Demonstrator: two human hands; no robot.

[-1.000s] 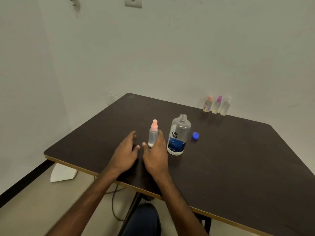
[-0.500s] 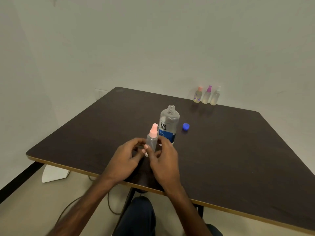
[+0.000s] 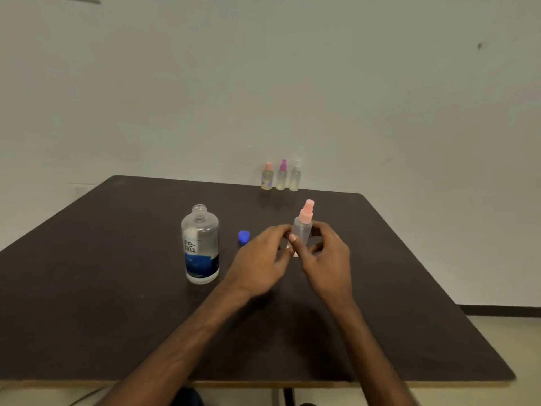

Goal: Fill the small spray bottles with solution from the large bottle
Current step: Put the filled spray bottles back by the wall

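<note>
A small clear spray bottle with a pink top (image 3: 304,227) is held upright above the dark table (image 3: 87,288). My right hand (image 3: 328,259) grips its lower body from the right. My left hand (image 3: 263,262) pinches it from the left with fingertips. The large clear bottle with a blue label (image 3: 200,244) stands uncapped to the left of my hands. Its blue cap (image 3: 244,237) lies on the table between that bottle and my left hand.
Three small spray bottles (image 3: 281,177), with pink, purple and clear tops, stand in a row at the table's far edge by the white wall. The table's near edge runs below my forearms. Floor shows at the right.
The small pink-topped bottle stood on the table beside the large bottle; both hands took hold of it and lifted it to the right. The view has swung right.
</note>
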